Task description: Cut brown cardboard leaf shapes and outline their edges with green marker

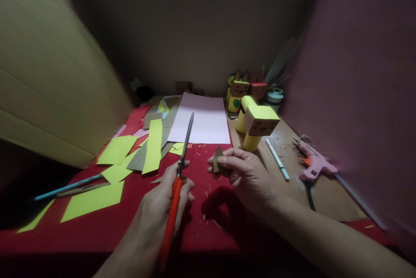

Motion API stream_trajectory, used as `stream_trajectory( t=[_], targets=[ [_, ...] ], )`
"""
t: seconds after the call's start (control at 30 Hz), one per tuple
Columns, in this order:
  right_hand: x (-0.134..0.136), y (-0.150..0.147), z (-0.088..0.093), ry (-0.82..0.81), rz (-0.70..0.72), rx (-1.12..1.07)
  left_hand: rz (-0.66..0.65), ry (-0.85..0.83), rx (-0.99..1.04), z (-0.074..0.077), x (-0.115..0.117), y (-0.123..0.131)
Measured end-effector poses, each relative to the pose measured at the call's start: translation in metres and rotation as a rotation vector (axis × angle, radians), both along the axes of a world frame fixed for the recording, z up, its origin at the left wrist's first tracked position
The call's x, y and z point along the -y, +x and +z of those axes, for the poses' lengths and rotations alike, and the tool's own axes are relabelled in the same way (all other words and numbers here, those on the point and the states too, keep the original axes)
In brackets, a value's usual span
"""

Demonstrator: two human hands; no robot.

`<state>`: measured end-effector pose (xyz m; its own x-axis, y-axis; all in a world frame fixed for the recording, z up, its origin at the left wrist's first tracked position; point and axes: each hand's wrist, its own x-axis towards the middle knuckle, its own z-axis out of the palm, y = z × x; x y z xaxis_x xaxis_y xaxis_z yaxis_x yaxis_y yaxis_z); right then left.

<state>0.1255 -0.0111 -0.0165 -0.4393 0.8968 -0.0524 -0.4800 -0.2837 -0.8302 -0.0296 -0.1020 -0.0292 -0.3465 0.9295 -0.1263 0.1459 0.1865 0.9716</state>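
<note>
Red cloth (pixel 198 234): beneath fingers of left hand (pixel 159 202) and right hand (pixel 251 178) | pale pink sheet (pixel 208 122): beyond both sets of fingers | red-handled scissors (pixel 173 204): grasped by left fingers, blades together | yellow box-headed figure (pixel 264 115): just beyond right fingers | white marker (pixel 276 158): right of right fingers | brown pointed piece (pixel 216 161): pinched between right thumb and fingers

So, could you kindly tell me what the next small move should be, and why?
Perhaps lay the scissors down on the red cloth, freeing the left hand: their blades look closed and are clear of the small pointed cardboard piece, which the right hand pinches on its own.
</note>
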Motion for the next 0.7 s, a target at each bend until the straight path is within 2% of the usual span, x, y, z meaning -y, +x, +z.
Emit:
stream_trajectory(
  t=[0.13, 0.2, 0.27, 0.37, 0.43, 0.53, 0.63, 0.7],
  targets=[
    [-0.001, -0.001, -0.004, -0.031, 0.036, 0.0, -0.06, -0.069, 0.076, 0.01, -0.006, 0.003],
    [-0.002, -0.001, -0.005, -0.043, 0.034, -0.003, 0.018, -0.182, 0.205, 0.018, -0.01, 0.011],
    [-0.002, 0.0, -0.005, -0.05, 0.027, 0.001, 0.157, -0.328, 0.341, 0.026, -0.013, 0.018],
    [-0.003, 0.0, -0.004, -0.073, 0.037, -0.005, 0.246, -0.454, 0.396, 0.032, -0.011, 0.023],
    [-0.003, 0.001, -0.003, -0.104, 0.069, -0.028, 0.193, -0.373, 0.303, 0.029, -0.005, 0.021],
    [-0.004, 0.002, 0.0, -0.18, 0.15, -0.092, 0.026, -0.146, 0.096, 0.018, 0.004, 0.012],
    [-0.006, 0.004, 0.001, -0.248, 0.213, -0.141, -0.092, -0.085, -0.01, 0.01, 0.004, 0.005],
    [-0.008, 0.005, 0.001, -0.267, 0.247, -0.143, -0.143, -0.077, -0.054, 0.011, 0.001, 0.004]
  ],
)
